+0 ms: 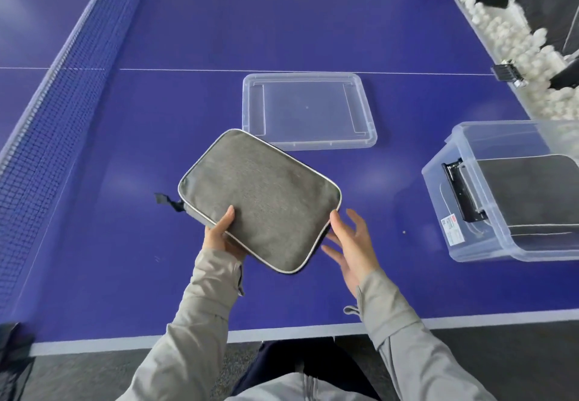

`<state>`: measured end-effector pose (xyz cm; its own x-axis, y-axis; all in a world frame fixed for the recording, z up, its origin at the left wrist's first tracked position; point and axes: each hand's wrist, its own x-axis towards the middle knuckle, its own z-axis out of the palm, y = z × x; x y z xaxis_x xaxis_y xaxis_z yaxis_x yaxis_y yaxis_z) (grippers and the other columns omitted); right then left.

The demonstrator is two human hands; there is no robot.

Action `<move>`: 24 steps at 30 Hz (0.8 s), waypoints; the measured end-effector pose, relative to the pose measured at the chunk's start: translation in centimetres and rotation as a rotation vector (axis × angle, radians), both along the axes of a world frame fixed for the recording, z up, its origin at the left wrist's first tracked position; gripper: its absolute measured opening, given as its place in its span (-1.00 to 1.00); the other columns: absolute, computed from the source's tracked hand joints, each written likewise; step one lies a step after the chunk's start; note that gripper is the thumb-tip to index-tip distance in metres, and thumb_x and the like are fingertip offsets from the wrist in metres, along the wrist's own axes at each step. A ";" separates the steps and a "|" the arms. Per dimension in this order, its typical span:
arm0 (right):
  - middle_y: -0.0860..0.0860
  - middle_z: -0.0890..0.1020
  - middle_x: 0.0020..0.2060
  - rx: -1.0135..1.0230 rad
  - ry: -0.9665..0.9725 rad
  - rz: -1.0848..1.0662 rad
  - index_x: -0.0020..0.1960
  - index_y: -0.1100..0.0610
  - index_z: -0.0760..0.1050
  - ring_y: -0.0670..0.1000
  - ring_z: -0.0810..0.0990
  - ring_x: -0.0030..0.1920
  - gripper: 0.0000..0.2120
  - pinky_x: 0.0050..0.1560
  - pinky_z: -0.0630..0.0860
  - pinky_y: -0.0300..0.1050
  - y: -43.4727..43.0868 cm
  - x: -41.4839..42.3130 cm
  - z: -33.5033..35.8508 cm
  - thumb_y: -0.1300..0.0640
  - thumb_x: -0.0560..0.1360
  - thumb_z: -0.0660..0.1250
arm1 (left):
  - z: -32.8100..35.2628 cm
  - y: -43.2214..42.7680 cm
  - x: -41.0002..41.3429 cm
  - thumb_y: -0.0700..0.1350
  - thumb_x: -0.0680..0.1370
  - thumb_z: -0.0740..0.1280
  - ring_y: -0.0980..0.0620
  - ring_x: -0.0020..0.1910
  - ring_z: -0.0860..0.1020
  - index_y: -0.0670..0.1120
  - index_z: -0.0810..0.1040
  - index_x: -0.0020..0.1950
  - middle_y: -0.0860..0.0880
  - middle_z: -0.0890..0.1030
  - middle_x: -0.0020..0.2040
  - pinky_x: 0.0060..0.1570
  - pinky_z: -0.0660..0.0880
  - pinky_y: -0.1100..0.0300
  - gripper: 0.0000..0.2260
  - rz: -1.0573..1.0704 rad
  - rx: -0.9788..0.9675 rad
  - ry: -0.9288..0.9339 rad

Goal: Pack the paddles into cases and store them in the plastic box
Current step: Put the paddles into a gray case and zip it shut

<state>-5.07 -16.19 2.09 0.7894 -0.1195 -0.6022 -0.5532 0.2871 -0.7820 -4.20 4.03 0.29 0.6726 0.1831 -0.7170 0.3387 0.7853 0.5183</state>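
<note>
Grey paddle case [260, 201] gripped in the left hand [219, 234], right hand [347, 244] open beside it, above a blue table [219, 40] near the plastic box [507, 194]

Lying wide and blue, the counter [282, 24], with a thin white line [188, 70] crossing it. Standing along the left side, a dark net [78, 81] with a white top band. Piling up beyond the right edge, many white balls [507, 40]. Sitting at that edge, a small black clamp [506, 71]. Showing below the near edge, grey floor [87, 375].
</note>
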 end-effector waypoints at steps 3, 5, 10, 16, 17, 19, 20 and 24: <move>0.01 0.63 0.10 0.173 0.003 -0.012 0.29 -0.05 0.34 0.02 0.62 0.04 -0.45 -0.19 0.57 -0.11 1.2 0.0 0.5 -0.02 0.36 0.46 | 0.1 -1.0 -0.6 -0.17 0.53 0.30 -0.09 0.01 0.64 -0.18 0.45 0.32 -0.09 0.65 0.09 -0.20 0.59 0.00 -0.64 0.005 -0.096 -0.013; 0.04 0.64 0.08 0.140 0.002 -0.074 0.29 -0.03 0.33 0.03 0.63 0.04 -0.47 -0.23 0.56 -0.15 1.6 0.1 0.6 0.11 0.40 0.47 | 0.0 -1.6 -1.2 -0.18 0.55 0.27 -0.08 -0.07 0.66 -0.17 0.45 0.30 -0.08 0.67 0.02 -0.23 0.59 0.01 -0.68 -0.011 -0.146 -0.010; 0.05 0.68 -0.01 0.086 -0.069 -0.081 0.24 -0.03 0.34 -0.01 0.66 -0.07 -0.48 -0.28 0.56 -0.21 0.2 -0.2 0.5 0.23 0.39 0.46 | -0.7 -1.3 -2.5 -0.12 0.40 0.37 -0.15 0.11 0.57 -0.17 0.41 0.37 -0.14 0.58 0.20 0.21 0.45 -0.13 -0.46 -0.091 -0.133 -0.003; 0.02 0.71 -0.08 0.107 -0.102 -0.100 0.26 0.03 0.37 -0.01 0.69 -0.08 -0.50 -0.23 0.60 -0.20 -1.6 -0.8 0.5 0.25 0.39 0.44 | -2.4 3.2 -3.4 0.27 0.43 0.29 -0.10 0.15 0.55 -0.10 0.55 0.11 -0.08 0.63 0.09 0.03 0.49 -0.06 -0.51 0.020 -0.175 0.020; 0.03 0.71 -0.08 0.107 -0.105 -0.094 0.27 0.04 0.37 0.00 0.69 -0.08 -0.49 -0.24 0.59 -0.20 -2.1 -1.0 0.4 0.26 0.39 0.44 | -2.6 4.4 -3.2 0.31 0.46 0.23 -0.10 0.17 0.55 -0.09 0.54 0.13 -0.08 0.64 0.07 0.04 0.51 -0.07 -0.48 0.003 -0.177 -0.001; 0.05 0.71 -0.05 0.101 -0.107 -0.071 0.28 0.05 0.36 0.03 0.69 -0.05 -0.45 -0.19 0.59 -0.14 -2.9 -1.3 0.5 0.23 0.35 0.46 | -2.7 6.6 -2.5 0.34 0.50 0.13 -0.12 0.19 0.53 -0.08 0.47 0.27 -0.10 0.63 0.11 0.06 0.52 -0.09 -0.42 -0.117 -0.119 -0.036; 0.05 0.70 -0.04 0.095 -0.107 -0.056 0.28 0.04 0.37 0.04 0.68 -0.04 -0.42 -0.14 0.58 -0.10 -3.3 -1.5 0.5 0.19 0.31 0.47 | -2.7 7.4 -2.1 0.33 0.51 0.10 -0.15 0.14 0.55 -0.04 0.42 0.32 -0.10 0.63 0.12 0.01 0.51 -0.09 -0.43 -0.213 -0.050 -0.038; 0.11 0.69 -0.01 0.068 -0.096 -0.015 0.26 0.02 0.39 0.08 0.68 -0.02 -0.35 -0.01 0.57 0.01 -4.7 -2.2 0.2 0.10 0.21 0.50 | -1.7 8.3 -0.7 0.22 0.35 0.42 -0.14 -0.26 0.58 0.02 0.59 0.14 -0.08 0.67 -0.16 -0.24 0.44 0.06 -0.56 -0.628 0.336 -0.059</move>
